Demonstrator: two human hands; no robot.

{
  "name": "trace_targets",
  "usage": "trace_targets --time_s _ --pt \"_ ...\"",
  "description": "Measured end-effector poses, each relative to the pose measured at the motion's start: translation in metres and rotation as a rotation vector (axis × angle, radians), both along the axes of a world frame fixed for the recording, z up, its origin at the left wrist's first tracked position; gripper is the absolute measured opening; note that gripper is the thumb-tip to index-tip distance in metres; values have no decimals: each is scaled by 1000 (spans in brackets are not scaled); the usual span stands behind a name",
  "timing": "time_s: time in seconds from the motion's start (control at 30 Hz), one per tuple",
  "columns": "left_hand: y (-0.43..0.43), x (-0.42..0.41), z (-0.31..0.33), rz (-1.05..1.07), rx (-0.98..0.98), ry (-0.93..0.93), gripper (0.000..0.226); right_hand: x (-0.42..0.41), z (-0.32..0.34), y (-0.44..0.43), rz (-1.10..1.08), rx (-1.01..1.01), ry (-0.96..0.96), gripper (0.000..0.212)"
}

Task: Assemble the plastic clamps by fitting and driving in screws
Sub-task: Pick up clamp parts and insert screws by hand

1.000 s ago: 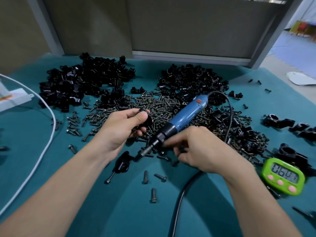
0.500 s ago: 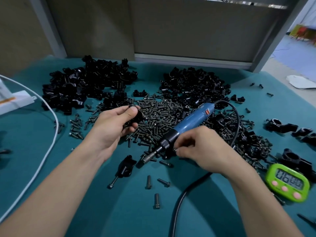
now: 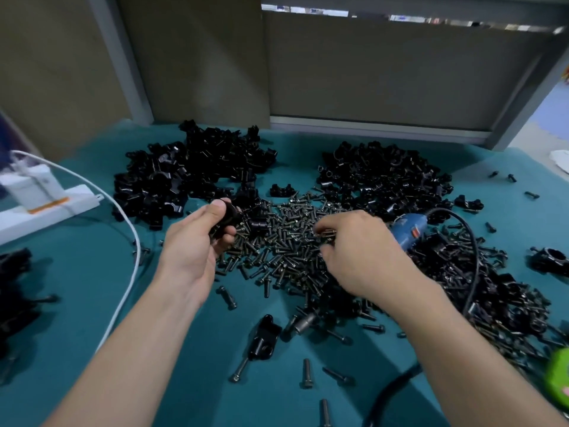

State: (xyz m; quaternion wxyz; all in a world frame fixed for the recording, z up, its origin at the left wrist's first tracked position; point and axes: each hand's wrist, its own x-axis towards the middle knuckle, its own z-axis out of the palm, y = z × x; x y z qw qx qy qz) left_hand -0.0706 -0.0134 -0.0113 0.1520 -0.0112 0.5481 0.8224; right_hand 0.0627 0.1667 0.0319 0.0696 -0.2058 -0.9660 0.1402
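Clamp [image 3: 229, 214] gripped in a worker's left hand [image 3: 197, 246] as the right hand [image 3: 360, 255], fingers curled, pinches a screw [image 3: 328, 233] from the pile [image 3: 286, 254]; blue driver [image 3: 409, 229] lies just beside.

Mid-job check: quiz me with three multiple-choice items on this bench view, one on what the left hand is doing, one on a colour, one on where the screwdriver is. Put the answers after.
1. What is the left hand doing?
A. lying open and idle
B. gripping a black clamp piece
C. holding a timer

2. What colour is the table cover?
A. teal
B. red
C. white

3. Where is the blue screwdriver?
A. upright in a holder
B. beside the power strip
C. lying on the screws, partly under the right hand

Answers: 1 B, its fingers curl round the black piece. 2 A, teal shows all round the parts. 3 C, its blue body shows beyond the right hand.
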Motion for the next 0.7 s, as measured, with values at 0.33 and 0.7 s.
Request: trace_targets --time_s 0.33,0.7 --pt "1 -10 -6 39 -31 10 14 -79 6 13 216 -40 -451 78" --pt "3 -16 -10 28 -61 40 13 -31 2 22 153 -254 -66 27"
